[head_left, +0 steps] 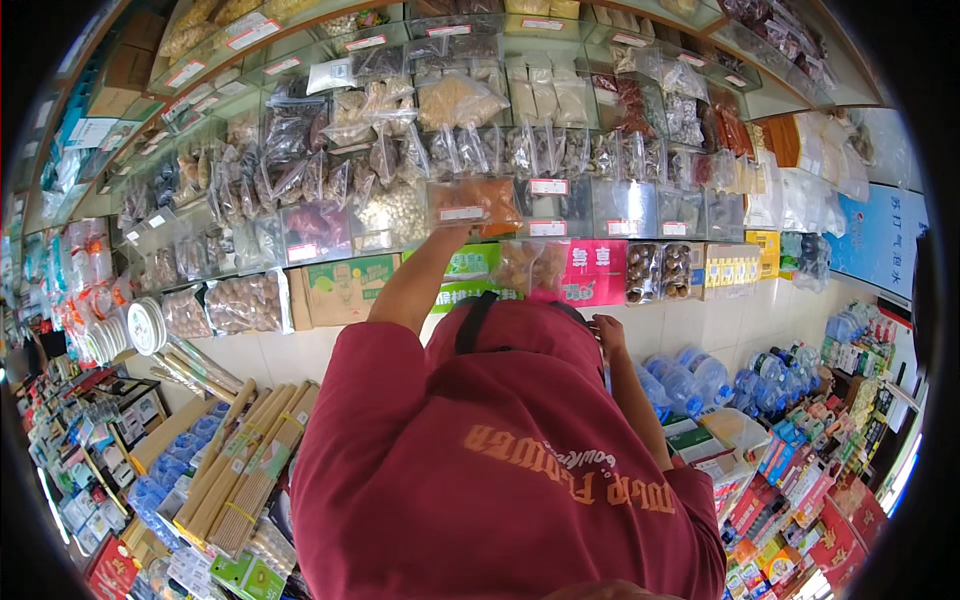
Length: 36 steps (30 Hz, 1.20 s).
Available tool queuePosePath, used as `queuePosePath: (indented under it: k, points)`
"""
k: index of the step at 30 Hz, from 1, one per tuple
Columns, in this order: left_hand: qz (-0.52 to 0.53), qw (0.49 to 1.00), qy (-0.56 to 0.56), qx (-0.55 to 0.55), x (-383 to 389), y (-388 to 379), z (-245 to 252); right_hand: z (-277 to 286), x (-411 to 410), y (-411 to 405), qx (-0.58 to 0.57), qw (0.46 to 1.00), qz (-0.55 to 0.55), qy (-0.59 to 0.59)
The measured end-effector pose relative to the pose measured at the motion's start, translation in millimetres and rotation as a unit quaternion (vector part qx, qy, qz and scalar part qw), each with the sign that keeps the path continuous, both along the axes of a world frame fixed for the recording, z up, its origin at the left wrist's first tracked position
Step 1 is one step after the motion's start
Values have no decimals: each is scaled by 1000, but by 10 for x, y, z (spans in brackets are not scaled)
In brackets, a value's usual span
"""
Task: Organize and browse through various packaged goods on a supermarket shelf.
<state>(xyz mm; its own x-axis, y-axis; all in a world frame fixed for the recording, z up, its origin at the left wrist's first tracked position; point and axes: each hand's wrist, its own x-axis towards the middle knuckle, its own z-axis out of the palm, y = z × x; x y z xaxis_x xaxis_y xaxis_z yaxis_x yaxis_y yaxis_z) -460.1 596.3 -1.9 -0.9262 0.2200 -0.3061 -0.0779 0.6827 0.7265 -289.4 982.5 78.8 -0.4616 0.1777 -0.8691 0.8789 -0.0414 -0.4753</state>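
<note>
My left arm reaches forward to the lowest shelf row. My left hand (pixel 451 238) is at the front of a clear bin (pixel 444 193) with orange-brown contents, just under its label; the fingers are largely hidden. Beside the hand, an orange-filled plastic bag (pixel 501 214) hangs at the bin's front. Whether the hand grips the bag or the bin, I cannot tell. Low at my right side, my right hand (pixel 610 333) has its fingers bent close to my maroon shirt (pixel 517 450). Something dark is near its fingertips, too small to make out.
Shelves ahead hold bagged dried goods, including a bin of white pieces (pixel 391 214). Below stand a green carton (pixel 352 283), a pink box (pixel 597 270) and packs of dark round goods (pixel 660 271). Bundled wooden rods (pixel 251 465) lie behind left, large water bottles (pixel 694 375) right.
</note>
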Motion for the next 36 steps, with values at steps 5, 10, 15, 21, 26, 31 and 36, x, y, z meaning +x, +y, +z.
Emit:
queuePosePath:
  k: [5, 10, 15, 21, 26, 31, 36]
  points:
    - [-29, 998, 28, -49, 24, -142, -79, -19, -61, -37, 19, 1000, 15, -1]
    - [-63, 992, 51, -92, 3, -194, -155, -279, -46, 47, 63, 994, 82, 28]
    - [-38, 973, 138, -182, 117, -223, -275, -175, -129, -5, 51, 997, 64, 9]
    - [53, 971, -59, -227, 76, 5, 197, -251, -76, 63, 29, 998, 49, 4]
    - [-51, 991, -6, -123, 298, -221, -316, -261, -85, 115, 27, 998, 57, 10]
    - [-77, 983, 9, -163, 348, -138, 23, -195, -74, 90, 33, 998, 49, 9]
    - [-87, 948, -192, -237, 721, 217, 1240, -214, -85, 96, 27, 998, 48, 6]
